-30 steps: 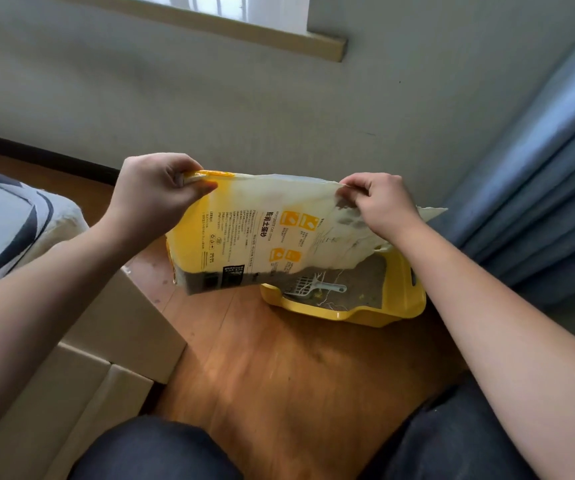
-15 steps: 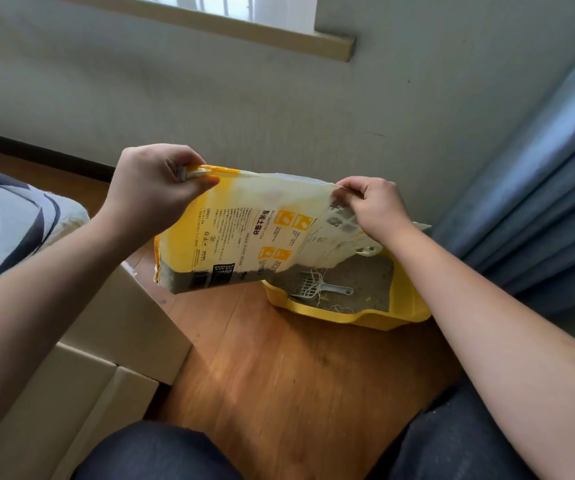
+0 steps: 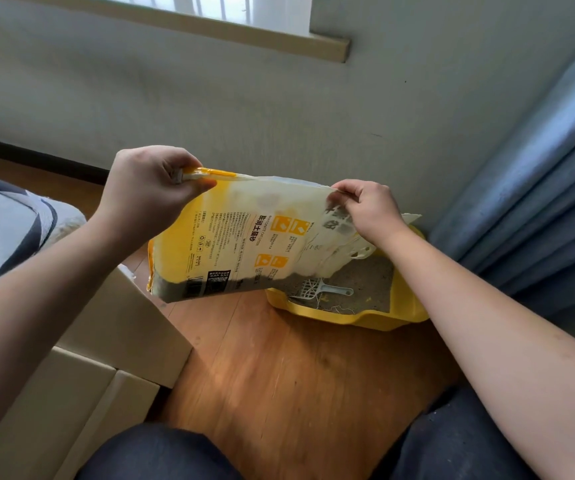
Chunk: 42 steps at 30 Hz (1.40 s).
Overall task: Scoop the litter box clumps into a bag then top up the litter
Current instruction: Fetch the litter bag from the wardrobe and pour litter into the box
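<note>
head view: a yellow and white litter bag (image 3: 244, 237) is held up in the air on its side, above the wooden floor (image 3: 279, 375) and partly over the near left part of the yellow litter box (image 3: 407, 306). the left hand (image 3: 147, 192) grips the bag's yellow end, fingers and thumb curled tight around the folded edge. the right hand (image 3: 369, 209) pinches the upper white edge of the bag between thumb and fingertips, near its torn end, which hangs over the box. dark contents show low inside the bag along its bottom edge. the litter box sits on the floor against the wall (image 3: 279, 116), just beside the blue curtain (image 3: 538, 185) at the right edge of the floor. grey litter (image 3: 365, 275) fills the box, and a pale scoop (image 3: 320, 289) lies on the litter near the box's near rim. cardboard boxes (image 3: 106, 341) stand at the left edge of the floor, with striped bedding (image 3: 9, 230) beyond them. the person's dark trouser knees (image 3: 161, 452) show at the bottom edge. a window sill (image 3: 209, 29) runs along the top of the wall.
</note>
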Available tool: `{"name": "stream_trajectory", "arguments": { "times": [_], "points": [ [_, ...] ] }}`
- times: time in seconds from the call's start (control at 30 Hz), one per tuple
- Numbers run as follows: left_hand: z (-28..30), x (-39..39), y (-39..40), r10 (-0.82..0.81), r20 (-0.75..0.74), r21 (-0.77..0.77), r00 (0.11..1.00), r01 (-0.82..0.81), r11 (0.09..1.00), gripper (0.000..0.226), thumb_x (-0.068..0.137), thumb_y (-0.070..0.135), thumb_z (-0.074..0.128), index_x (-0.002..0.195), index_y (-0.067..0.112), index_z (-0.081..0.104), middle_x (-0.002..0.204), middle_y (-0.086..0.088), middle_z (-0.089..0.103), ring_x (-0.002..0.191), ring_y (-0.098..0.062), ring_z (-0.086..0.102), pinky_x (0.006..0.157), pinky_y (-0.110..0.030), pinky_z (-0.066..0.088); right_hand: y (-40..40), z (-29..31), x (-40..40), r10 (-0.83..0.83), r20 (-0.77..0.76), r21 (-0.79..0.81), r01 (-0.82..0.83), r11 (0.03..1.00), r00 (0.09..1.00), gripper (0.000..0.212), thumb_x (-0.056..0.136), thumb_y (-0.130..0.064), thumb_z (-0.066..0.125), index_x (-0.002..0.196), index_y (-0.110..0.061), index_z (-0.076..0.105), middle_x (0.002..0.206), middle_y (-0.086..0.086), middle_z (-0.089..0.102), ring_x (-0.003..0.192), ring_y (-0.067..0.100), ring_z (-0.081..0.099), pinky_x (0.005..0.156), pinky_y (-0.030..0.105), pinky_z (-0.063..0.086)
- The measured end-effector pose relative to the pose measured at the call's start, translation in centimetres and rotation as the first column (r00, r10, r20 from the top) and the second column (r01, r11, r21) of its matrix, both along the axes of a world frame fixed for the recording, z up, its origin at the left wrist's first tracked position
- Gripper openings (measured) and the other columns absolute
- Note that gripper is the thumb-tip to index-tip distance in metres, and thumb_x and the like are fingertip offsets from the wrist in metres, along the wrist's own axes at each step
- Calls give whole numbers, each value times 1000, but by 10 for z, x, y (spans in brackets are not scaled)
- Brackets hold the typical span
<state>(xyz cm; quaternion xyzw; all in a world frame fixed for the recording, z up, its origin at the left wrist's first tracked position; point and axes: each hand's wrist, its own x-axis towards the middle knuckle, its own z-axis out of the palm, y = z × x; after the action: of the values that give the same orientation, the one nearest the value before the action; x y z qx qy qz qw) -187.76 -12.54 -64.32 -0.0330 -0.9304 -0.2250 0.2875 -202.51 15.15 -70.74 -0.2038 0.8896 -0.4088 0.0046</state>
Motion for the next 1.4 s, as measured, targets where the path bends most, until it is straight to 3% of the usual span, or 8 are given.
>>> {"name": "stream_trajectory", "arguments": {
  "times": [0.17, 0.3, 0.67, 0.9, 1.27, 1.4],
  "points": [
    [0, 2, 2, -7, -6, 10, 1000, 7, 1000, 27, 85, 32, 69, 94, 7, 73, 79, -5, 69, 68, -20, 63, 60, -30, 54, 2, 1, 1, 13, -6, 2, -13, 1000, 1000, 11, 89, -28, 63, 83, -31, 71, 82, -10, 71, 85, 14, 65, 80, 31, 50],
    [-2, 3, 9, -20, 3, 15, 1000, 20, 1000, 26, 85, 32, 70, 93, 7, 73, 78, -5, 68, 67, -20, 62, 60, -26, 53, 11, 1, 1, 19, -13, 29, -19, 999, 1000, 11, 89, -27, 63, 83, -29, 73, 81, -10, 72, 83, 13, 65, 80, 33, 52],
    [-7, 6, 37, -55, -2, 58, 998, 55, 997, 23, 85, 30, 70, 92, 8, 73, 79, -4, 68, 71, -20, 63, 61, -35, 54, 49, 16, 12, 0, -69, 92, 6, 996, 998, 13, 90, -26, 62, 90, -26, 75, 84, -8, 72, 86, 13, 64, 80, 33, 51],
    [-6, -2, 59, -109, -6, 31, 994, 110, 993, 24, 85, 33, 69, 89, 10, 72, 75, -1, 67, 65, -17, 60, 57, -30, 52, 75, 18, 14, -37, -36, 148, 42, 988, 999, 15, 92, -27, 60, 91, -26, 75, 84, -8, 71, 86, 14, 62, 76, 26, 47],
    [-18, 1, 69, -122, 16, 52, 992, 121, 991, 24, 85, 34, 69, 89, 10, 73, 75, 1, 67, 66, -13, 62, 57, -30, 53, 82, 16, 10, -59, -48, 161, 66, 985, 997, 14, 92, -28, 60, 91, -29, 75, 90, -7, 72, 91, 16, 62, 82, 36, 52],
    [-18, 5, 67, -118, 27, 39, 993, 117, 992, 25, 84, 34, 68, 89, 9, 73, 74, 1, 67, 65, -14, 62, 56, -25, 51, 78, 18, 11, -58, -69, 153, 68, 986, 996, 15, 92, -27, 60, 95, -26, 75, 92, -5, 72, 93, 17, 62, 83, 34, 51]
  ]
}}
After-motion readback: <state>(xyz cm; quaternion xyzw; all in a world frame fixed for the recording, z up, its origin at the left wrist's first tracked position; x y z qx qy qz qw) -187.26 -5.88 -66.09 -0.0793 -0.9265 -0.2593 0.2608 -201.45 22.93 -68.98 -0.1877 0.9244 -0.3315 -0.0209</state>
